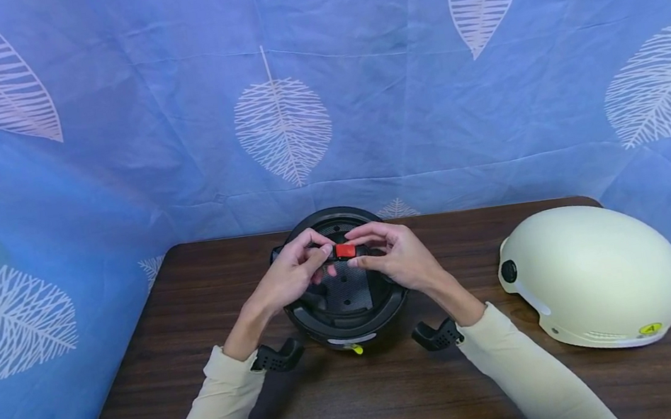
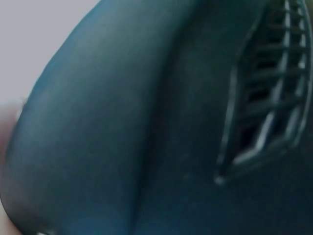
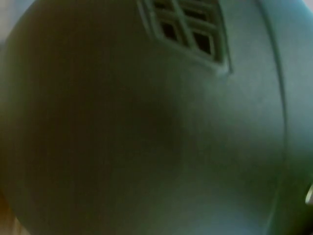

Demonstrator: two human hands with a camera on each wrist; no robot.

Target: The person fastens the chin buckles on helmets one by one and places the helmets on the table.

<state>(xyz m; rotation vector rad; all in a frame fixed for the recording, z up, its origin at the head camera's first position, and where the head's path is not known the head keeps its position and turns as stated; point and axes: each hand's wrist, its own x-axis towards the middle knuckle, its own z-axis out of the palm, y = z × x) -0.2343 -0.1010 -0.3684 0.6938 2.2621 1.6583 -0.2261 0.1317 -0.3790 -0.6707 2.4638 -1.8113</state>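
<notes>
A black helmet (image 1: 319, 324) lies upside down at the back middle of the table, its padded inside facing up. Above its opening, a buckle (image 1: 345, 251) with a red piece joins black strap ends. My left hand (image 1: 290, 270) pinches the black part at the buckle's left side between thumb and fingers. At the right side, my right hand (image 1: 405, 258) pinches the other end by the red piece. Both wrist views are filled by the helmet's dark outer shell (image 2: 98, 122) with a grid vent (image 3: 188, 32); the fingers' grip is hidden there.
A cream-white helmet (image 1: 595, 273) rests right side up on the right of the dark wooden table (image 1: 363, 406). Behind the table hangs a blue cloth (image 1: 360, 113) with white leaf prints. A small yellow tab (image 1: 357, 349) sticks out at the black helmet's near edge.
</notes>
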